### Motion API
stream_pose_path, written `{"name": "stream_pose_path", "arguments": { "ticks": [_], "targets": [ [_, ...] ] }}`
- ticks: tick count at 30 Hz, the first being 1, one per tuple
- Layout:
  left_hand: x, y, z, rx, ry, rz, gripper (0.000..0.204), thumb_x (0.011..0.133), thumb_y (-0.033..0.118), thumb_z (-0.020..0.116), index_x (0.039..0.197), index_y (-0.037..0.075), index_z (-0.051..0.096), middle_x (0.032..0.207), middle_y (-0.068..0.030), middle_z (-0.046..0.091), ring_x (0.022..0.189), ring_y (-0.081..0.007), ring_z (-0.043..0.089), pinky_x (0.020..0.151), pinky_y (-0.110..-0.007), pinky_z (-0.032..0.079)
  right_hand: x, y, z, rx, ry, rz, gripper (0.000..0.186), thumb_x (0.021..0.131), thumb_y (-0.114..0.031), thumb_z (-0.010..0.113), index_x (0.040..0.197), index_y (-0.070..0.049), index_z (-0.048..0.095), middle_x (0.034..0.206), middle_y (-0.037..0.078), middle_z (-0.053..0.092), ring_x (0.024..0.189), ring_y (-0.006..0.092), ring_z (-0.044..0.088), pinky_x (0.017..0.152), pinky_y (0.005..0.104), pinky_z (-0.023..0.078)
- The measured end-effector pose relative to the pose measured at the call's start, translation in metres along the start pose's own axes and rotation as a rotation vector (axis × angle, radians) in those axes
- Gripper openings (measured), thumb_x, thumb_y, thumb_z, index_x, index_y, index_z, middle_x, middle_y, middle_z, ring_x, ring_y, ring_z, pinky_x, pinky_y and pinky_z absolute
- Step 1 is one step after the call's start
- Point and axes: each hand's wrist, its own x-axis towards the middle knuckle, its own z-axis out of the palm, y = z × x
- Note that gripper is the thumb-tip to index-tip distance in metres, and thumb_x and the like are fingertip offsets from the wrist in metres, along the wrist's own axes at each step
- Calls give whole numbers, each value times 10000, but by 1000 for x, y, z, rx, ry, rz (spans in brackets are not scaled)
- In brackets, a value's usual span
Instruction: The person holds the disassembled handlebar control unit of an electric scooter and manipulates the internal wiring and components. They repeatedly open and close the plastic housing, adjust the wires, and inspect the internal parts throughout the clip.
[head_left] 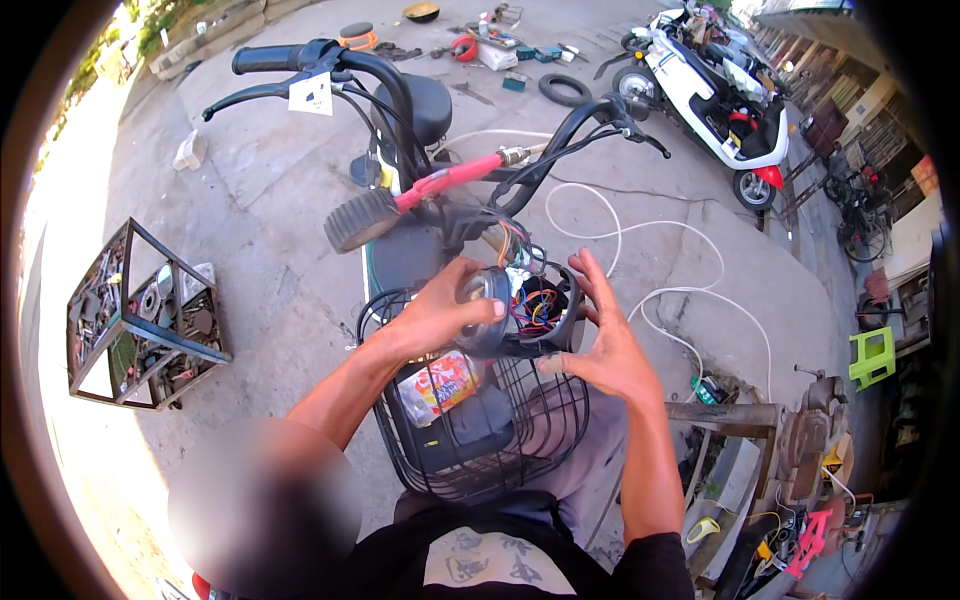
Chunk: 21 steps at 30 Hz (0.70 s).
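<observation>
In front of me stands a two-wheeler with black handlebars (395, 90) and a wire basket (480, 470). My left hand (440, 312) is closed on a round, glassy headlight front (482, 308), thumb across its edge. Just right of it, a dark round headlight housing (572, 305) faces up, full of coloured wires (538, 305). My right hand (605, 345) curves along the housing's right side with fingers spread and thumb near its lower edge; whether it touches is hard to tell. A pink-handled tyre inflator (450, 180) with a black ribbed gauge (362, 220) rests across the handlebars.
A colourful packet (438, 388) lies in the basket. At left stands a metal-frame rack (150, 330) of parts. A white hose (690, 290) loops over the ground at right, near a workbench vise (815, 420). A white scooter (710, 100) and a loose tyre (565, 90) are farther back.
</observation>
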Motion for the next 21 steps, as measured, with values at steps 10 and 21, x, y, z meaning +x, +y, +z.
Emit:
{"name": "stream_pose_path", "arguments": {
  "ticks": [10,21],
  "targets": [
    [-1,3,2,4,5,61,904,912,390,761,1581,-100,403,1493,-228,564,1406,-278,555,1215,-417,413,10,-3,-3,-20,-14,-124,1300,645,-144,960,1757,-107,286,1650,168,510,1502,311,541,1182,469,487],
    [-3,1,1,-64,26,-12,899,906,523,707,1554,-55,477,1344,-149,622,1203,-215,590,925,-347,499,17,-6,-5,98,10,-200,1267,614,-122,978,1723,-98,366,1616,142,525,1473,298,562,1255,471,435]
  ]
}}
